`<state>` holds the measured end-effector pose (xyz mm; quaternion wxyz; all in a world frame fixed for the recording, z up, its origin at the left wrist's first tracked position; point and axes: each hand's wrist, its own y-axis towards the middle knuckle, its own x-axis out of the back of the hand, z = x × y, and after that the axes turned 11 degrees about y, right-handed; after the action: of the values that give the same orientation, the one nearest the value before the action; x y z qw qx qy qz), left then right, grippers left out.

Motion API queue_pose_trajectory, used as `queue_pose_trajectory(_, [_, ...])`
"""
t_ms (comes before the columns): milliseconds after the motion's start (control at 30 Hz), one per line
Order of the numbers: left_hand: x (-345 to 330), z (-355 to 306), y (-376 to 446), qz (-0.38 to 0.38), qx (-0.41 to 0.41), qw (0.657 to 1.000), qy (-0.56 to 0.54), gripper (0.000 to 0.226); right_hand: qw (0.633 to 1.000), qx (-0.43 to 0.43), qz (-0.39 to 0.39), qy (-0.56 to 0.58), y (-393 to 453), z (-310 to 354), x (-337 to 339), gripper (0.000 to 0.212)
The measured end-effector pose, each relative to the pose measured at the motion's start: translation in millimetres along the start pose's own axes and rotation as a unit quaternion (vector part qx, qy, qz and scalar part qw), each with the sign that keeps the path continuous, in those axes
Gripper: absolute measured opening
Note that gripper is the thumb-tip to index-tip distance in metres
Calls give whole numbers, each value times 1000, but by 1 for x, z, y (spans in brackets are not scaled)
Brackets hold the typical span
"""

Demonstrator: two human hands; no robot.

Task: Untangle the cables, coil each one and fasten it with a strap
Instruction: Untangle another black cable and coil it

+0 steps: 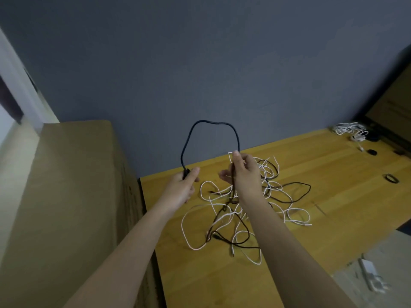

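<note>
A black cable (pixel 211 123) arches in the air between my two hands. My left hand (pixel 184 185) grips its plug end at the table's far left corner. My right hand (pixel 244 172) pinches the cable further along, and the rest hangs down into a tangle of black and white cables (pixel 242 210) lying on the wooden table (pixel 322 174). Coiled white cables (pixel 351 131) lie at the far right of the table. Two small black rings, perhaps straps (pixel 391 178), lie near the right edge; a second ring (pixel 371 152) lies further back.
A large cardboard box (pixel 73 196) stands against the table's left side. A grey wall rises behind. A white charger (pixel 371 274) lies on the floor at the lower right. A dark-framed panel (pixel 393 103) leans at the far right.
</note>
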<state>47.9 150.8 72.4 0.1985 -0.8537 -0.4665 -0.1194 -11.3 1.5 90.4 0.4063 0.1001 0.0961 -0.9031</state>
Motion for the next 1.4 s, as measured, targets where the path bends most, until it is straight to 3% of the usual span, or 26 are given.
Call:
queue_pose_trajectory(67, [-1,-2,0,1,5,1000,-5,42,1000,-25,-9,-5,8,0,1,22])
queue_pose_trajectory(100, [-1,-4,0,2,12,1000,-16,47,996,-9,-17,-88,16,-4,6,24])
queue_pose_trajectory(167, [0,-9,0,4,44,997,-60,54,955,54,-26,-291,27,-13,21,30])
queue_pose_trajectory(233, [3,-13,-3,26,58,991,-121,57,891,75,-13,-448,32,-23,37,30])
queue_pose_trajectory(367, [11,-14,-6,53,36,968,-241,52,704,75,53,-705,23,-53,52,26])
queue_pose_trajectory(433, [14,-15,-7,57,42,944,-323,50,662,71,98,-740,12,-65,49,25])
queue_pose_trajectory(533, [15,-17,-7,42,17,935,-351,52,643,97,168,-741,-2,-79,42,27])
queue_pose_trajectory(600, [13,-18,-4,6,-24,954,-298,50,636,186,189,-725,-13,-89,38,15])
queue_pose_trajectory(667, [11,-18,-2,-39,-55,969,-239,45,628,292,202,-692,-23,-98,38,20])
queue_pose_trajectory(767, [9,-15,0,-76,-109,984,-119,37,636,415,233,-607,-38,-105,46,20])
queue_pose_trajectory(867, [6,-6,-1,-47,-126,988,82,44,641,486,252,-537,-49,-105,50,22])
queue_pose_trajectory(1033, [7,3,-2,19,-92,971,222,38,697,527,207,-440,-48,-80,48,10])
queue_pose_trajectory(1133, [5,1,-6,42,-82,954,286,40,750,503,137,-408,-33,-60,48,18])
queue_pose_trajectory(1200, [2,0,-10,78,-90,956,267,31,815,453,78,-353,-25,-44,45,33])
queue_pose_trajectory(1267, [0,-3,-14,103,-111,969,194,23,870,400,42,-286,-20,-27,38,35])
queue_pose_trajectory(1400, [-1,-11,-16,128,-121,980,89,57,909,335,87,-230,-12,-8,21,11])
